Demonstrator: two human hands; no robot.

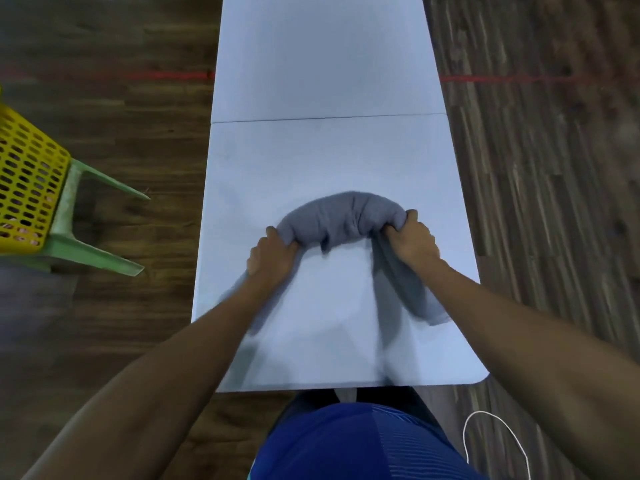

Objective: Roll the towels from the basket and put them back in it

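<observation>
Head view: a grey towel (341, 216) lies across the near half of the white table (322, 64), bunched into a thick, arched roll whose middle bows away from the person. Two loose tails of the same cloth trail back toward the near edge of the table, one under the left forearm, one beside the right wrist; both are blurred.

The left hand (272, 256) grips the left end of the roll, its fingers (272, 233) curled closed over the cloth. The right hand (412, 239) grips the right end, its fingers (412, 214) likewise closed tight on the fabric, knuckles up. Both forearms reach in bare from the bottom corners of the frame.

The table is long and narrow, with a seam crossing it beyond the towel. Nothing else rests on its surface.

Well apart to the left, a yellow perforated basket (29, 181) sits on a pale green plastic stool (79, 233) that stands on the dark wood floor (138, 140). Pinkish contents show faintly through the holes; what they are cannot be told.

A red line (502, 79) runs across the floor on both sides of the table. A thin white cord (485, 415) loops on the floor at lower right, beside the person's blue shirt (353, 441).
</observation>
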